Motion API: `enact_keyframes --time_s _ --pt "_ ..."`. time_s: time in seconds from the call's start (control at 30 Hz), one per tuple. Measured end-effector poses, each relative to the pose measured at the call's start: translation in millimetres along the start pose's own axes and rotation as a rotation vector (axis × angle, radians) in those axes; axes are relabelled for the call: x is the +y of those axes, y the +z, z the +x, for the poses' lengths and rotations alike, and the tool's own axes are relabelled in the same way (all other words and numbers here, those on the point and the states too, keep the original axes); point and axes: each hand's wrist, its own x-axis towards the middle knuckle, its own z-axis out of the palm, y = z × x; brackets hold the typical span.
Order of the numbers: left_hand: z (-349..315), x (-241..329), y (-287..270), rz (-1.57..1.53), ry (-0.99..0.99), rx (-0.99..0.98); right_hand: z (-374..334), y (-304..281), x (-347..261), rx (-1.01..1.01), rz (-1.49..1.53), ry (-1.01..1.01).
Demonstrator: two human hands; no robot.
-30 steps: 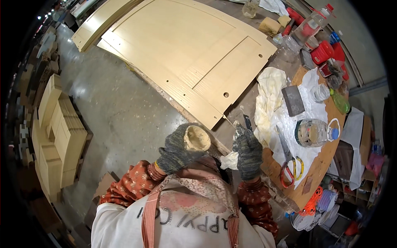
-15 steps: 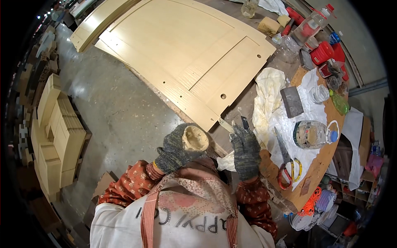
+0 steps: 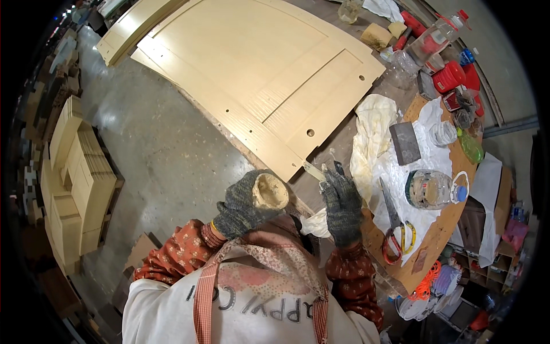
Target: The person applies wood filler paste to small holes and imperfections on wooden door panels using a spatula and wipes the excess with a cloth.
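My left hand (image 3: 236, 207), in a dark grey knitted glove, is wrapped round a small cup (image 3: 271, 191) smeared with beige paste, its mouth facing up. A matching glove covers my right hand (image 3: 342, 211), which is closed on a narrow, pale scraper (image 3: 313, 171). The scraper's tip is at the near corner of a large cream panel (image 3: 246, 74), apparently touching its edge. This panel has a recessed border and several small holes. Beside my right fingertips a short dark piece sticks up; what it is I cannot make out.
At right, a wooden board (image 3: 452, 198) with white sheeting bears scissors (image 3: 395, 226), a dark block (image 3: 405, 143) and a clear jug (image 3: 431, 189). A stained cloth (image 3: 369, 135) lies beside the panel. Bottles and red containers (image 3: 448, 77) crowd the far right. Stacked cream panels (image 3: 86, 183) stand at left.
The view has shifted slightly. Both hands keep their hold on the cup and the scraper, and the scraper's tip stays at the panel's near corner.
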Motion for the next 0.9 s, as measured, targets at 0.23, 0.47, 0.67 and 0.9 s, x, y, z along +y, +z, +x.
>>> enact_keyframes --time_s 0.23,0.47,0.67,0.9 --pt "0.9 4.8 -3.0 0.061 0.018 -0.006 2.2 -9.6 -5.6 -0.062 0.571 0.371" --pt "-4.8 -6.7 -1.5 0.050 0.043 -0.002 9.1 -3.0 -7.3 -0.155 0.214 0.149" --pt "-5.3 0.9 -5.5 0.124 0.001 -0.016 14.1 2.2 -1.5 -0.157 0.098 0.122" --pt "-9.0 -10.6 -3.6 -0.050 -0.042 0.005 27.8 -14.3 7.5 -0.276 -0.032 -0.024"
